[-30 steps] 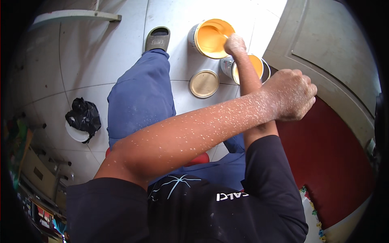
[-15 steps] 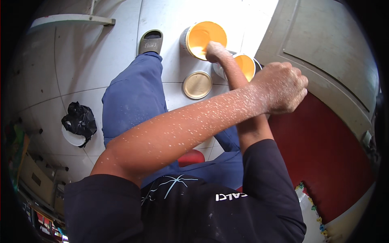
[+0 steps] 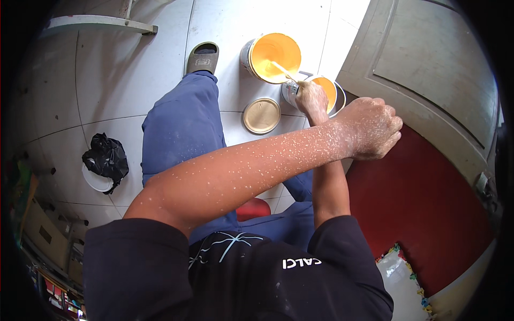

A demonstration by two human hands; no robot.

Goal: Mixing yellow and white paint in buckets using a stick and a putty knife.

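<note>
My right hand (image 3: 311,98) is closed around a thin, pale stick (image 3: 284,69) whose far end reaches into a larger bucket (image 3: 246,58) of orange-yellow paint (image 3: 265,51). Just below and right of that bucket stands a smaller pail (image 3: 289,93), orange-yellow inside, partly covered by my right hand. My left forearm lies across in front of my right arm. The left hand (image 3: 369,128) is a closed fist, flecked with pale specks, beyond the right arm; whatever it may hold is hidden.
A round, tan lid (image 3: 262,115) lies on the white tiled floor. Left of my leg sits a black plastic bag (image 3: 105,155) on a white container (image 3: 96,179). A panelled door (image 3: 433,75) and a dark red surface (image 3: 423,203) border the right. A white frame leg (image 3: 101,21) stands upper left.
My right hand has drawn back from the larger bucket, down and to the right, bringing the stick into sight. The left fist has shifted slightly down and left.
</note>
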